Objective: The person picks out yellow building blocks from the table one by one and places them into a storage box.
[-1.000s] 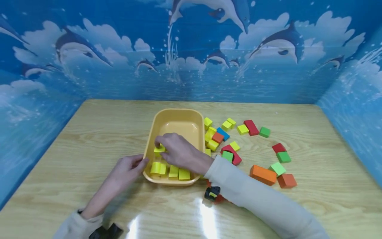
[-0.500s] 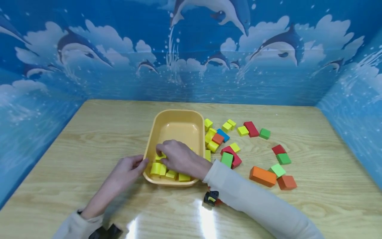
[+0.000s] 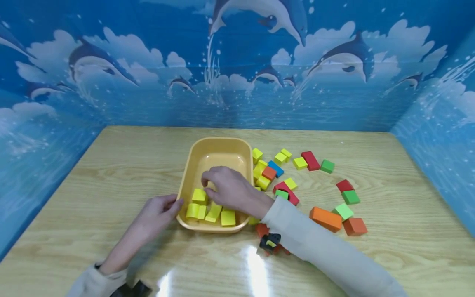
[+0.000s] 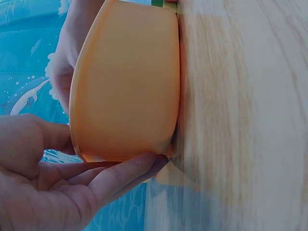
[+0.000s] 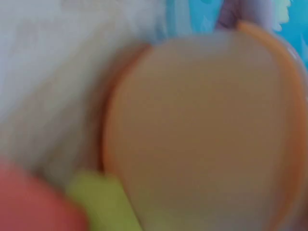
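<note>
A: Different from half a second ago, in the head view?
B: Mostly at the right hand [image 3: 233, 190]. Then down over the yellow block [image 3: 199, 195]; now a little up and to the right, mid-frame, thumb and forefinger apart, with nothing to be seen between them.

A: And beneath?
B: Uncovered now: that same block, inside the tan container [image 3: 222, 152], toward its lower left. More in sight, too: a slanting yellow piece [image 3: 214, 211], to the right of a rounded yellow piece [image 3: 191, 210].

A: Meaning what for the work?
B: A release, most likely, rather than a pick-up. Placed afresh or merely straightened? Impossible to tell.

A: At the left hand [image 3: 157, 214]?
B: Much as before: thumb at the rim, fingers against the outer wall, left of centre. Steadying the container, by the look of it.

A: Any help from the right wrist view?
B: Little. Blurred; outer wall, plus a red shape [image 5: 38, 207] at lower left.

A: Outside?
B: Loose blocks, right half of the head view: a blue block [image 3: 275, 168], an orange block [image 3: 325, 218], several more yellow.
</note>
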`<state>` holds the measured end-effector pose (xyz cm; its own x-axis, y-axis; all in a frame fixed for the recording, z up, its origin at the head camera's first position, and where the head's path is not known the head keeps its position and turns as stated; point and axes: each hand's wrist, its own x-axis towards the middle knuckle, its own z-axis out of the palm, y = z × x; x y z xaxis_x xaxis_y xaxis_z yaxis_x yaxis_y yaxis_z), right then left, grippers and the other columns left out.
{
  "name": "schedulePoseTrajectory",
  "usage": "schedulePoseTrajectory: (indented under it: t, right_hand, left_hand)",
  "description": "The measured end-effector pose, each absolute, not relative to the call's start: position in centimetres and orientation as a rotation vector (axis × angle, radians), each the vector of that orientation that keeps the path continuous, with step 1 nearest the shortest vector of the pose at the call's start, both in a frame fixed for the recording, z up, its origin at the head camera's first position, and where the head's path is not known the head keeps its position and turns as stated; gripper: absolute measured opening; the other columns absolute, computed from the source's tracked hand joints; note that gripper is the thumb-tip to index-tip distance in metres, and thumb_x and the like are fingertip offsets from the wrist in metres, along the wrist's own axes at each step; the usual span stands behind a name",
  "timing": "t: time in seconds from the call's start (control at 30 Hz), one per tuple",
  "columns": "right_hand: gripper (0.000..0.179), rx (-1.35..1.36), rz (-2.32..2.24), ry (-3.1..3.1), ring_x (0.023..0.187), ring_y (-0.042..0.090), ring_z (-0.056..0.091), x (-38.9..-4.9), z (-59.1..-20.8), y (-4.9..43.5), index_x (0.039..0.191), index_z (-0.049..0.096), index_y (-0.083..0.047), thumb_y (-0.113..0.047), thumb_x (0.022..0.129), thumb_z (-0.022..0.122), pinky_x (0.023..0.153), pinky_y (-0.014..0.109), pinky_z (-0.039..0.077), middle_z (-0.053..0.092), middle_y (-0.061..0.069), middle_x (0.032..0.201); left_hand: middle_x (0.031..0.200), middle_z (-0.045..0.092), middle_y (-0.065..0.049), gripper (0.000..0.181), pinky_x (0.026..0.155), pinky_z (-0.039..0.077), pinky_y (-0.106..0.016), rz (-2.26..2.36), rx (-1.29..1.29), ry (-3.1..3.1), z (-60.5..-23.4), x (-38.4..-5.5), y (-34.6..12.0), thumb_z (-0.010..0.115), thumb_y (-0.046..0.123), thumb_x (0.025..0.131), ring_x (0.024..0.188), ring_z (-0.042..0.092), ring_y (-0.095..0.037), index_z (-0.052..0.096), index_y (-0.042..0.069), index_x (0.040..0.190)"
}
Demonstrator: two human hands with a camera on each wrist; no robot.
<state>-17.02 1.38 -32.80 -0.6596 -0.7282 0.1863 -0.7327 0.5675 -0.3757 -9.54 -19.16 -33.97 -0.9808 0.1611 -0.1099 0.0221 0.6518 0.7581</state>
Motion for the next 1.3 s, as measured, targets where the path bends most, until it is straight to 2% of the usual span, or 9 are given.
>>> schedulePoseTrajectory:
  t: [0.17, 0.33, 0.43, 0.57, 0.7, 0.9, 1.1, 1.3]
  right_hand:
    - [0.006, 1.141, 0.795, -2.698, 0.091, 0.021, 0.065, -18.8, -31.5, 4.4, 0.093, 0.069, -0.008, -0.009, 0.091, 0.064, 0.08, 0.031, 0.051, 0.069, 0.003, 0.091]
    - [0.011, 0.923, 0.815, -2.768, 0.093, 0.023, 0.064, -21.0, -31.3, 8.5, 0.1, 0.069, -0.006, -0.009, 0.09, 0.065, 0.082, 0.037, 0.052, 0.069, 0.006, 0.097]
    - [0.021, 0.784, 0.801, -2.88, 0.098, 0.027, 0.062, -22.2, -31.9, 11.1, 0.112, 0.065, -0.003, -0.004, 0.091, 0.061, 0.084, 0.041, 0.052, 0.067, 0.012, 0.105]
    - [0.042, 0.642, 0.705, -3.07, 0.108, 0.035, 0.057, -23.4, -32.8, 14.4, 0.13, 0.052, -0.001, 0.01, 0.089, 0.051, 0.084, 0.045, 0.052, 0.059, 0.022, 0.121]
    - [0.057, 0.583, 0.6, -3.188, 0.116, 0.041, 0.051, -24.2, -33.3, 16.7, 0.137, 0.046, -0.001, 0.018, 0.084, 0.046, 0.088, 0.049, 0.049, 0.05, 0.026, 0.131]
    - [0.056, 0.613, 0.516, -3.22, 0.117, 0.042, 0.05, -24.4, -33.2, 17.3, 0.138, 0.047, -0.002, 0.017, 0.086, 0.045, 0.091, 0.052, 0.047, 0.048, 0.026, 0.134]
    - [0.047, 0.615, 0.435, -3.239, 0.113, 0.039, 0.053, -24.2, -33.4, 16.7, 0.134, 0.053, -0.001, 0.012, 0.089, 0.047, 0.09, 0.05, 0.048, 0.054, 0.024, 0.128]
    - [0.044, 0.635, 0.456, -3.201, 0.11, 0.039, 0.055, -24.2, -33.6, 16.8, 0.129, 0.056, 0.001, 0.011, 0.087, 0.051, 0.087, 0.049, 0.049, 0.058, 0.024, 0.124]
  left_hand:
    - [0.076, 0.061, -0.003, 0.028, 0.057, 0.043, -0.025, 1.235, 0.164, 2.723, -34.0, -9.5, -19.3, 0.051, 0.013, 0.1, 0.069, 0.052, -0.014, 0.065, -0.008, 0.112]
    - [0.071, 0.058, -0.002, 0.027, 0.053, 0.041, -0.025, 1.237, 0.18, 2.717, -34.2, -9.4, -19.4, 0.051, 0.013, 0.1, 0.063, 0.049, -0.014, 0.065, -0.007, 0.109]
    - [0.071, 0.058, -0.002, 0.027, 0.054, 0.042, -0.025, 1.237, 0.176, 2.717, -34.3, -9.3, -19.3, 0.051, 0.013, 0.1, 0.064, 0.049, -0.014, 0.065, -0.007, 0.111]
    - [0.071, 0.058, -0.002, 0.026, 0.055, 0.042, -0.025, 1.239, 0.172, 2.724, -34.3, -9.3, -19.3, 0.051, 0.013, 0.1, 0.065, 0.049, -0.014, 0.066, -0.006, 0.108]
    - [0.078, 0.063, -0.005, 0.028, 0.058, 0.044, -0.025, 1.233, 0.169, 2.728, -34.2, -9.3, -19.3, 0.051, 0.013, 0.1, 0.07, 0.053, -0.014, 0.065, -0.008, 0.111]
    - [0.084, 0.067, -0.008, 0.03, 0.06, 0.046, -0.025, 1.225, 0.155, 2.742, -34.1, -9.3, -19.3, 0.051, 0.012, 0.099, 0.075, 0.056, -0.015, 0.062, -0.01, 0.117]
    - [0.088, 0.068, -0.009, 0.033, 0.062, 0.047, -0.026, 1.216, 0.142, 2.731, -34.2, -9.3, -19.2, 0.051, 0.014, 0.1, 0.077, 0.057, -0.015, 0.06, -0.011, 0.12]
    - [0.079, 0.064, -0.005, 0.031, 0.058, 0.045, -0.026, 1.219, 0.145, 2.731, -33.9, -9.4, -19.0, 0.051, 0.013, 0.099, 0.07, 0.054, -0.014, 0.062, -0.01, 0.117]
